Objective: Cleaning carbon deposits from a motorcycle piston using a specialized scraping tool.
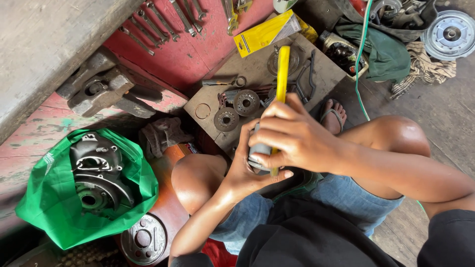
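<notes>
Hands meet above the person's bare knees: the left hand (242,170) cups a small grey metal part (258,151) from below, fingers curled tight around it, while the right hand (297,138) grips a yellow-handled tool (282,69) whose handle sticks up over the low wooden table (321,69). Round clutch plates (236,110) lie on that table just beyond the hands. Well apart, a green bag (49,198) holds a dark engine cover (96,170), and wrenches (163,20) lie on the red surface

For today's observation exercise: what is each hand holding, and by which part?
The left hand cups a small grey part from below; the right hand grips a yellow-handled tool around its handle's lower end.
</notes>
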